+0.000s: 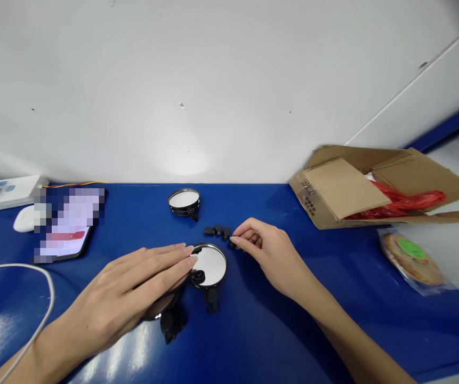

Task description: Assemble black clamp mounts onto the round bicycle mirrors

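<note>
My left hand (133,288) lies flat, fingers stretched out, over a dark round mirror (161,306) that it partly covers. Its fingertips reach the left edge of a second round mirror (215,265), which has a small black knob on its face and a black clip (212,300) below. Another black clip (168,324) sits by the covered mirror. My right hand (259,242) pinches a small black part (233,242) at the right end of a short row of black parts (218,230). Behind them stands a stack of round mirrors (184,199).
An open cardboard box (325,197) with red plastic is at the back right, near a wrapped round item (413,258). On the left are a phone (69,224), a white mouse-like object (24,218), a white box (21,189) and a white cable (49,282). A wall rises behind.
</note>
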### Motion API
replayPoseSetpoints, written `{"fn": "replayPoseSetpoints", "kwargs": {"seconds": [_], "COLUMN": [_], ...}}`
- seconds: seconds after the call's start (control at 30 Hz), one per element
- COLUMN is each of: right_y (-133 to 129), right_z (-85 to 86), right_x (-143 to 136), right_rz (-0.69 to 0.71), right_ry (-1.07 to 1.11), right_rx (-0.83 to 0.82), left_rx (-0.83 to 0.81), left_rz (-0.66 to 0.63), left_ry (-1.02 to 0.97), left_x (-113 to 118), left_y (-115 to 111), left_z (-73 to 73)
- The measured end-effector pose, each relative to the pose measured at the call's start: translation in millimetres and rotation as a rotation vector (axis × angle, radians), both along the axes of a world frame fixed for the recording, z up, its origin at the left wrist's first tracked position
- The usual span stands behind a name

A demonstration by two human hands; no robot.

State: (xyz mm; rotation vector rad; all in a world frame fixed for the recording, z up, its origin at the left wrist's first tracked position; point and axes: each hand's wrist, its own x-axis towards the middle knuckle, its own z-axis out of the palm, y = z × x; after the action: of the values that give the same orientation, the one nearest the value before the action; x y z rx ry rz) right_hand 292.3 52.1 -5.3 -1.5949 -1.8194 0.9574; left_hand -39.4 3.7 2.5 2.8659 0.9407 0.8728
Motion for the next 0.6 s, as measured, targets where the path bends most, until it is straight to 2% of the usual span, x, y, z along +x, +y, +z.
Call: {"fn": "replayPoseSetpoints", "kwargs": {"seconds": [0.23, 0.43, 0.5, 0.6], "right_y": [-1, -5, -8, -18], "right_z": [-4.7, 5.7, 11.1, 15.1], "right_x": [-4, -5, -7, -13], "right_rz": [-0.032, -0.127, -0.090, 0.090], "right_ry": [0.004, 0.019, 0.062, 0.118], "right_rx": [0.055, 0.213, 0.255, 0.314], "left_rx": [-0.038, -0.043, -0.048, -0.044], "left_rz": [0.002, 0.015, -0.001, -0.009], "left_ry": [-0.021, -0.058, -0.086, -0.119], "left_x": [-2, -2, -1, 0], "left_y": [-1, -2, -2, -2], "left_z": [-1.7, -10.6, -12.5, -11.8]}}
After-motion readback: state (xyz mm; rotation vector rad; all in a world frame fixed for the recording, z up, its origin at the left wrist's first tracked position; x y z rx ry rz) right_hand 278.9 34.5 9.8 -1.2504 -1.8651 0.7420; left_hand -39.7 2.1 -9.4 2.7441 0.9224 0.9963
